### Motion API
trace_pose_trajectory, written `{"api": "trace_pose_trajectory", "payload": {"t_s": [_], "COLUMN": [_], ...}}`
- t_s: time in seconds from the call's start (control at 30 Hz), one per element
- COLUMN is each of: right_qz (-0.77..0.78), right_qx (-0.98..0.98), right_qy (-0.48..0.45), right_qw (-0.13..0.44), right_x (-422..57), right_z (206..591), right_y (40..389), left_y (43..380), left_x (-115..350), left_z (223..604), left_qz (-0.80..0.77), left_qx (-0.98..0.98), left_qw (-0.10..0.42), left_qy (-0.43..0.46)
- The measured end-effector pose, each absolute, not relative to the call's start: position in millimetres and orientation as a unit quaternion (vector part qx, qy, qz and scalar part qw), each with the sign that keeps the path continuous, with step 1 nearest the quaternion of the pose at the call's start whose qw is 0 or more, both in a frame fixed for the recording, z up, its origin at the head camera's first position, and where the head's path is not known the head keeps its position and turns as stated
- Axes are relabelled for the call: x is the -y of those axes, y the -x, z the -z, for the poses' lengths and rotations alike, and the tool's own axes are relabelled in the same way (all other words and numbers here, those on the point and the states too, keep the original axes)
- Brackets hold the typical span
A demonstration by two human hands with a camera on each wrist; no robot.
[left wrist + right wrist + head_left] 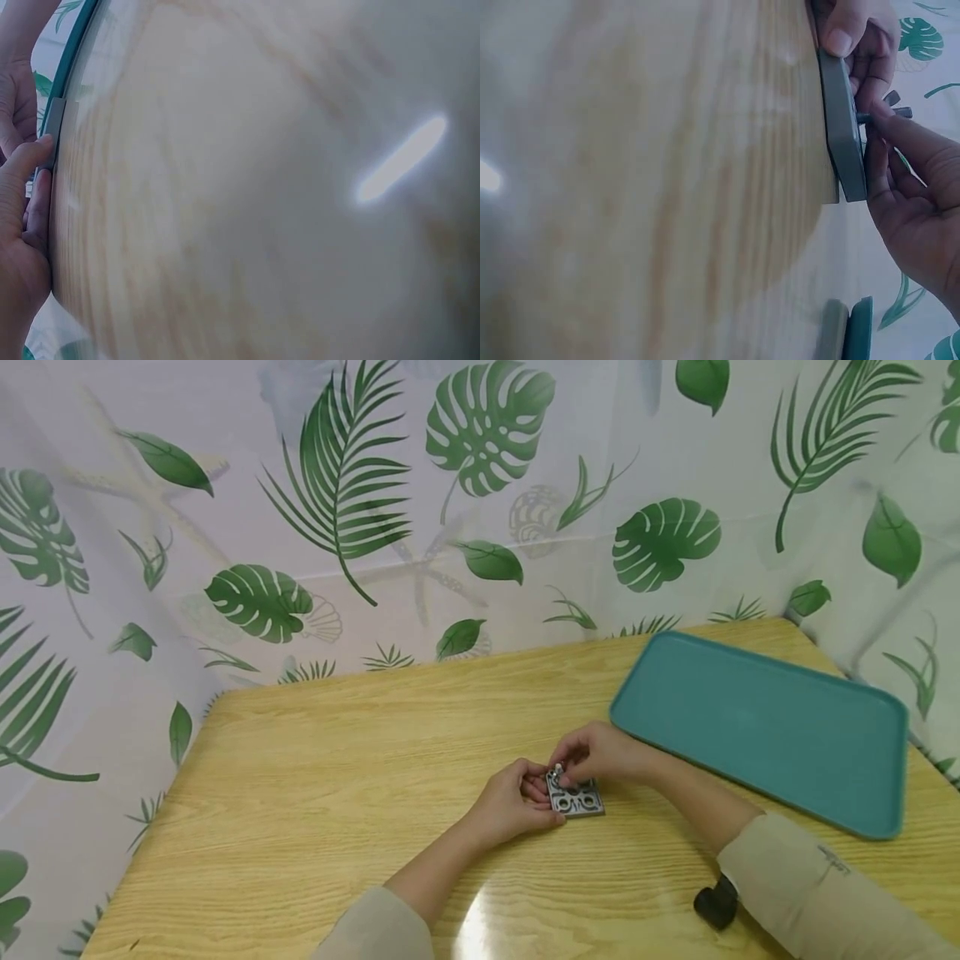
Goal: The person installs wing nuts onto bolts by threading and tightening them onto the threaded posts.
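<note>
A square grey metal plate (577, 811) with round holes and curved cut-outs lies low over the wooden table. My left hand (508, 806) grips it along the left side, thumb at the near edge and fingers behind. From the plate's upper face stands a small metal wing screw (903, 112), its two wings spread. Thumb and fingertips of my right hand (602, 752) pinch the wing screw close to the plate's far left corner. Seen edge-on in the left wrist view, the plate (54, 124) has the left thumb against its side. The right fingers partly hide the screw's shank.
A teal tray (757, 727) rests on the wooden table (337, 777) at the right, beyond my right forearm. Below the right sleeve is a black rounded object (716, 903). Leaf-patterned cloth (480, 560) hangs behind the table and at both sides.
</note>
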State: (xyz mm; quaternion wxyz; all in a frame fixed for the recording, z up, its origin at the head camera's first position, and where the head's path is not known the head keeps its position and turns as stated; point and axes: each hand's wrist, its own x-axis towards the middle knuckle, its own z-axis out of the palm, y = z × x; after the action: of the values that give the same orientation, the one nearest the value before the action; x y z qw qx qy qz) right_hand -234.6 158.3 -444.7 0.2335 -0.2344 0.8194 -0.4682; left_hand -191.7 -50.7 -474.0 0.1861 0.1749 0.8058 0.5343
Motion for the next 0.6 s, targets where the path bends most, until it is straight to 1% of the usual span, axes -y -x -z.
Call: {"api": "trace_pose_trajectory", "payload": {"t_s": [0.23, 0.43, 0.5, 0.6], "right_qz": [0.463, 0.478, 0.481, 0.477], "right_qx": [-0.86, -0.868, -0.869, -0.873], "right_qy": [0.159, 0.119, 0.106, 0.088], "right_qw": [0.143, 0.067, 0.049, 0.037], "right_x": [-155, -149, -147, -144], "right_z": [448, 452, 453, 454], "right_y": [216, 197, 193, 188], "left_y": [193, 193, 193, 193], "left_x": [51, 51, 51, 51], "left_z": [474, 476, 477, 477], "left_qz": [-0.532, -0.532, -0.534, -0.532], "left_qx": [-0.807, -0.807, -0.805, -0.806], "left_qw": [0.188, 0.183, 0.183, 0.185], "left_qy": [-0.175, -0.179, -0.181, -0.183]}}
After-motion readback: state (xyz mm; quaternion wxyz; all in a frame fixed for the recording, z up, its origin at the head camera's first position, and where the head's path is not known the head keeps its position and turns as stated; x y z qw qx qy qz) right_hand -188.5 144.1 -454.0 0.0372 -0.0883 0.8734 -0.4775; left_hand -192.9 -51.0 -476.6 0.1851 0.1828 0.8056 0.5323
